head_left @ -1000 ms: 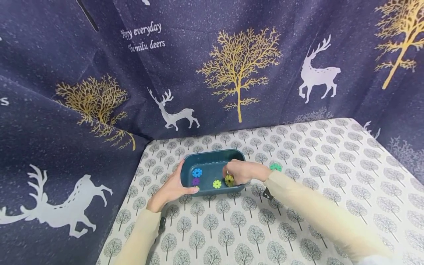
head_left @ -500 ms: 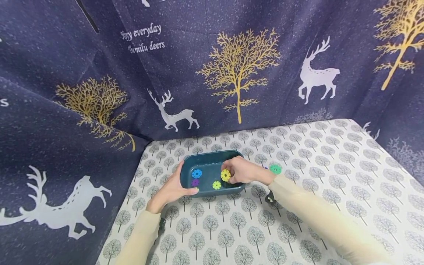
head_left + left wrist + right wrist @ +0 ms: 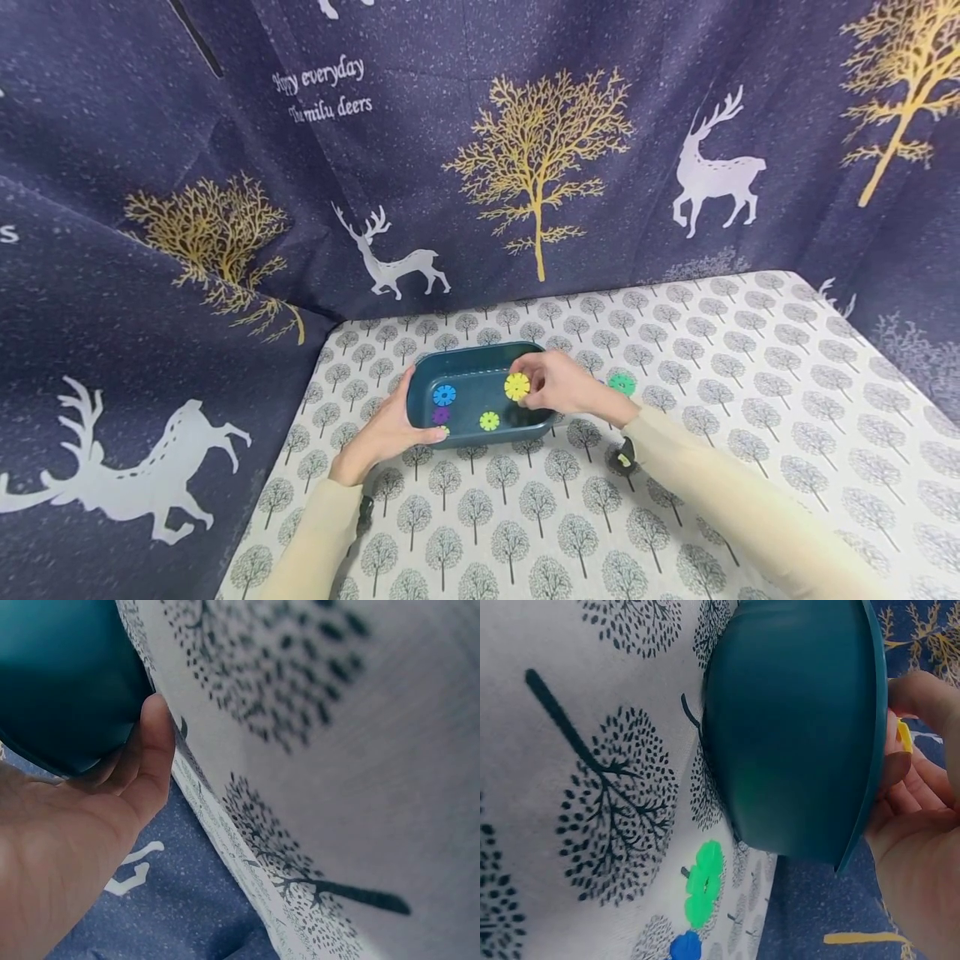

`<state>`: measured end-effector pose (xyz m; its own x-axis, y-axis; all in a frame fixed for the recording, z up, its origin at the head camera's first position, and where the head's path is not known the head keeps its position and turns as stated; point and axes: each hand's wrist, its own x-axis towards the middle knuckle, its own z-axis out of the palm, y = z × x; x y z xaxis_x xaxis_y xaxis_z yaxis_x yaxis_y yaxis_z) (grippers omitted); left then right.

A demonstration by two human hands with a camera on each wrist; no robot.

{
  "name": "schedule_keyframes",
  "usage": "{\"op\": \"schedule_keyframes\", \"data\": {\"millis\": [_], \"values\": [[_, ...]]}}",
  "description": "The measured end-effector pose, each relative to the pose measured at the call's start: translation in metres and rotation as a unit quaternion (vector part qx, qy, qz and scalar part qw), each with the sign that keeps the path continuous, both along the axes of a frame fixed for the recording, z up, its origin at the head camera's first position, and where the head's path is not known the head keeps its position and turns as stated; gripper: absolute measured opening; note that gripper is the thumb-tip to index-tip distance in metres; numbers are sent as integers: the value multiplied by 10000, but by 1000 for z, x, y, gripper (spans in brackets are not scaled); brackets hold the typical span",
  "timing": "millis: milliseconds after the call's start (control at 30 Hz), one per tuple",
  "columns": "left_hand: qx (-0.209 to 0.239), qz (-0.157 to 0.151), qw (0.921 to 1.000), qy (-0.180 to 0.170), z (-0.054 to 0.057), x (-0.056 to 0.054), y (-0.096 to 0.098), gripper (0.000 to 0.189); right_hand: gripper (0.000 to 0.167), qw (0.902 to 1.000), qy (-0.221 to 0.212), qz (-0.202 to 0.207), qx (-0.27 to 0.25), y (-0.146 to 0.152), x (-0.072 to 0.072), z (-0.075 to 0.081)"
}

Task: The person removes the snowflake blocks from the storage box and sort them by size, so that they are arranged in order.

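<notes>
Where the right grip (image 3: 557, 385) pinches it by its right edge between thumb and fingers, the yellow disc (image 3: 515, 386) is held over the right end of the tray (image 3: 474, 390), turned face-on to the head view. It is flat, round and bright yellow, with slots cut all round its edge so that it looks like a flower, and a small dark mark at its centre. From the right wrist only a sliver of yellow shows between the fingers, just beyond the tray's rim.

The left grip (image 3: 382, 427) clasps the opposite end of the tray, thumb over the near corner, fingers at the end wall.

Seven discs show in all, the yellow one included. Four lie in the tray, left of the right grip: one lime disc (image 3: 489, 421) nearest to it, one blue disc (image 3: 444, 395) and one purple disc (image 3: 441, 415) farther off, close to the left grip, and a second lime disc (image 3: 446, 431) mostly hidden by the left thumb. Two lie outside on the bench (image 3: 540, 521), to the right of the right grip: one green disc (image 3: 622, 384) and, close to it in the right wrist view, another blue disc (image 3: 685, 946), partly cut off.
</notes>
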<state>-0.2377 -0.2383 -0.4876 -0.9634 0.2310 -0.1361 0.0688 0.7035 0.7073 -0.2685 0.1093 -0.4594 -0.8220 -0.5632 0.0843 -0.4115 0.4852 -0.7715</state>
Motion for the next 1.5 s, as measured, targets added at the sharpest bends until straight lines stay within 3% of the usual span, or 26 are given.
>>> {"op": "schedule_keyframes", "data": {"millis": [367, 667, 1133, 1500], "values": [[-75, -14, 10000, -32, -4, -1, -2, 141, 47, 9974, -49, -611, -375, 21, 13, 3], [-96, -78, 9999, -30, -3, -1, -1, 141, 51, 9895, -118, -1167, -840, 42, 21, 2], [-3, -64, 10000, 67, -2, 0, 1, 141, 52, 9813, -146, -1612, -1037, 89, 28, -3], [-13, -132, 9998, 149, -3, 0, 1, 140, 56, 9728, -458, -2084, -905, 126, 29, -13]]}}
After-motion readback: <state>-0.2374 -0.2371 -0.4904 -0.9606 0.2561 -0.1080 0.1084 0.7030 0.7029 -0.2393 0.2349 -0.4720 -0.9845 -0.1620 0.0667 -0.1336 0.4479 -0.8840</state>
